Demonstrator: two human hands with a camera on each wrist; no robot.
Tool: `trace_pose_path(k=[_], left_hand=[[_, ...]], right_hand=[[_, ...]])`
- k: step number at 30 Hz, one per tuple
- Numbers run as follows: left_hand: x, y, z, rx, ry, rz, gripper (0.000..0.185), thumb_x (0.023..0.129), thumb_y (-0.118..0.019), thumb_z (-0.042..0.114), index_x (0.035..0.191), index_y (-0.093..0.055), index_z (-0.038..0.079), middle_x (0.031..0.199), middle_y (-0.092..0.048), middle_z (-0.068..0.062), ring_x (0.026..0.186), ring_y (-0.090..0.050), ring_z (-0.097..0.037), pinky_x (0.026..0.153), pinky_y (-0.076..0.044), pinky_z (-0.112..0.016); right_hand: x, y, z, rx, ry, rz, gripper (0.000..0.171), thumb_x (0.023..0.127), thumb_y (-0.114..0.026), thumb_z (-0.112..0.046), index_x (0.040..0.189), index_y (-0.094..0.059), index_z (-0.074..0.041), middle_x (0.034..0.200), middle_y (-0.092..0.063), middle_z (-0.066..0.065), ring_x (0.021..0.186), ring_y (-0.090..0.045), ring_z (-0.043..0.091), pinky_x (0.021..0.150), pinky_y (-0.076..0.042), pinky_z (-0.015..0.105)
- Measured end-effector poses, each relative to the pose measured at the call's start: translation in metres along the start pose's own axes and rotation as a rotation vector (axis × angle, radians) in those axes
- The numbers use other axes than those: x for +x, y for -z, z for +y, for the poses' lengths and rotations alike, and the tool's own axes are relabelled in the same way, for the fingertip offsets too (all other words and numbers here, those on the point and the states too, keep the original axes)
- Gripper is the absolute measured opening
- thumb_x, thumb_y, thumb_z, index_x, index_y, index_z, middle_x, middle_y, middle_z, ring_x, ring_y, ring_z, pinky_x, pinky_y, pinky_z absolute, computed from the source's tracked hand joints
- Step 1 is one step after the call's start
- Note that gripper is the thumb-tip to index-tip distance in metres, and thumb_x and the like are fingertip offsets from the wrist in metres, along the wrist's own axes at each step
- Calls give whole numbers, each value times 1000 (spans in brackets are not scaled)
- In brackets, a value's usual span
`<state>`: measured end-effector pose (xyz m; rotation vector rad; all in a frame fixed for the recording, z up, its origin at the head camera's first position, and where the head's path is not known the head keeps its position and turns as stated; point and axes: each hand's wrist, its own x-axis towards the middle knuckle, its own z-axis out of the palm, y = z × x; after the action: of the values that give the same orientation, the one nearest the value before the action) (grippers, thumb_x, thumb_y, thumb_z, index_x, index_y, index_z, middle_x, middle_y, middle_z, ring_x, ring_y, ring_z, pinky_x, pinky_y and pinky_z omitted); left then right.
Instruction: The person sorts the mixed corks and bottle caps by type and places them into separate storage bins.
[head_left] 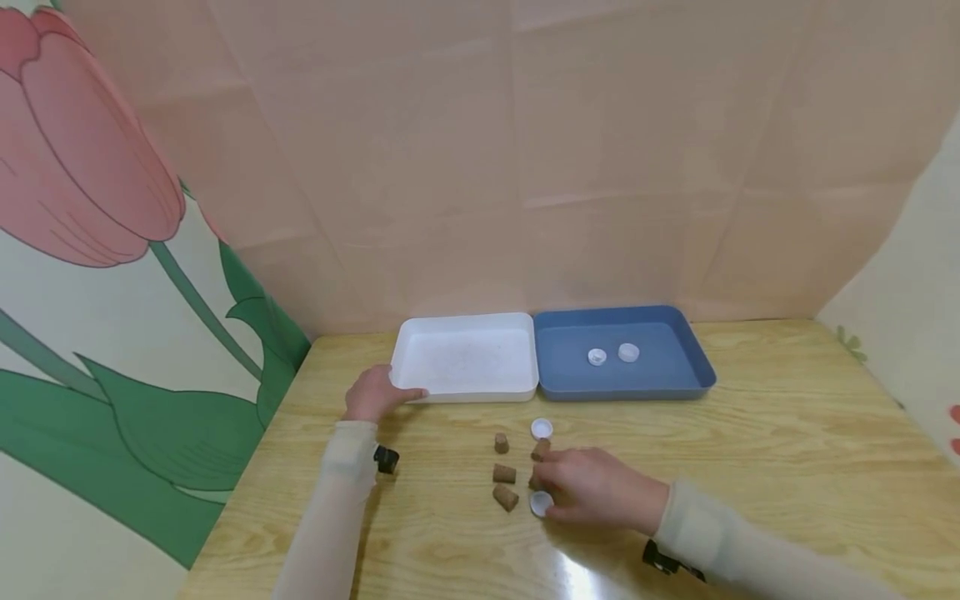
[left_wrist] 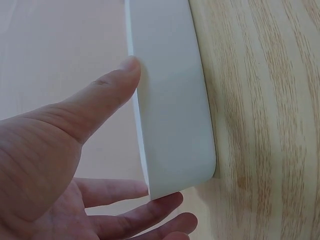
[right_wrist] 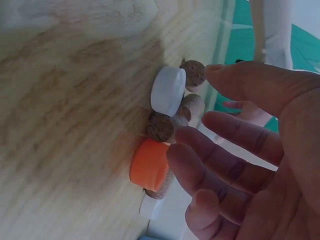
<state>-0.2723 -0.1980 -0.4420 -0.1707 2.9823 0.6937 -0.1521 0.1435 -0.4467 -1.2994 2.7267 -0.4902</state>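
Observation:
My left hand (head_left: pixel 377 393) rests at the front left corner of a white tray (head_left: pixel 472 397). In the left wrist view its thumb (left_wrist: pixel 107 90) lies straight against the wall, and the fingers touch around the corner. My right hand (head_left: pixel 588 486) reaches low over the table with fingers spread apart. Nearest to it is a white bottle cap (right_wrist: pixel 169 91), with a gap between the cap and the fingers. Close beside the fingertips stands an orange bottle cap (right_wrist: pixel 149 165), hidden behind the hand in the head view. Cork stoppers (right_wrist: pixel 160 127) lie among the caps.
A blue tray (head_left: pixel 637 394) adjoins the white one on the right and holds a small white cap (head_left: pixel 597 357) and a larger one (head_left: pixel 628 352). Another white cap (head_left: pixel 542 428) lies in front of the trays. Left of the right hand is a column of corks (head_left: pixel 504 473).

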Motion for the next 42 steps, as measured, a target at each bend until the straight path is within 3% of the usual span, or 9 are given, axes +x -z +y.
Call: trace_pose_path(k=[13, 21, 28, 35, 40, 42], left_hand=[[2, -4, -2, 1, -11, 3, 61, 74, -83, 55, 104, -66, 4, 85, -62, -6, 73, -52, -22, 60, -38, -33], [3, -3, -4, 6, 0, 2, 75, 74, -83, 56, 122, -65, 2, 104, -68, -11, 80, -54, -22, 65, -42, -35], [2, -1, -4, 7, -11, 4, 66, 74, -83, 56, 111, -67, 3, 95, -67, -10, 74, -53, -21, 61, -40, -33], [3, -2, -4, 1, -13, -5, 69, 74, -83, 56, 114, -67, 2, 93, -66, -8, 75, -53, -22, 61, -40, -33], [3, -2, -4, 18, -5, -4, 79, 74, -82, 58, 125, -64, 1, 112, -69, -14, 86, -59, -24, 67, -45, -36], [3, -3, -4, 15, -4, -2, 79, 74, -82, 57, 125, -64, 0, 111, -69, -14, 86, -59, -25, 67, -45, -36]], right_hand=[[0, -11, -2, -45, -4, 0, 20, 77, -82, -22, 93, -69, -21, 97, -58, -7, 76, -58, 3, 58, -48, 27], [2, -15, -1, -63, 20, 14, 18, 78, -81, -20, 91, -68, -20, 96, -55, -7, 74, -54, 2, 58, -48, 26], [6, -18, -1, -91, 57, 41, 21, 74, -82, -18, 87, -66, -21, 85, -47, -10, 68, -48, 0, 55, -44, 23], [8, -19, -4, -114, 63, 45, 20, 71, -82, -14, 82, -67, -20, 83, -48, -10, 67, -50, 2, 54, -44, 24], [8, -17, -6, -117, 60, 40, 20, 71, -83, -16, 82, -67, -20, 83, -49, -10, 67, -51, 2, 55, -45, 24], [8, -17, -6, -110, 55, 39, 19, 73, -83, -17, 82, -67, -21, 83, -49, -10, 67, -50, 1, 55, -46, 24]])
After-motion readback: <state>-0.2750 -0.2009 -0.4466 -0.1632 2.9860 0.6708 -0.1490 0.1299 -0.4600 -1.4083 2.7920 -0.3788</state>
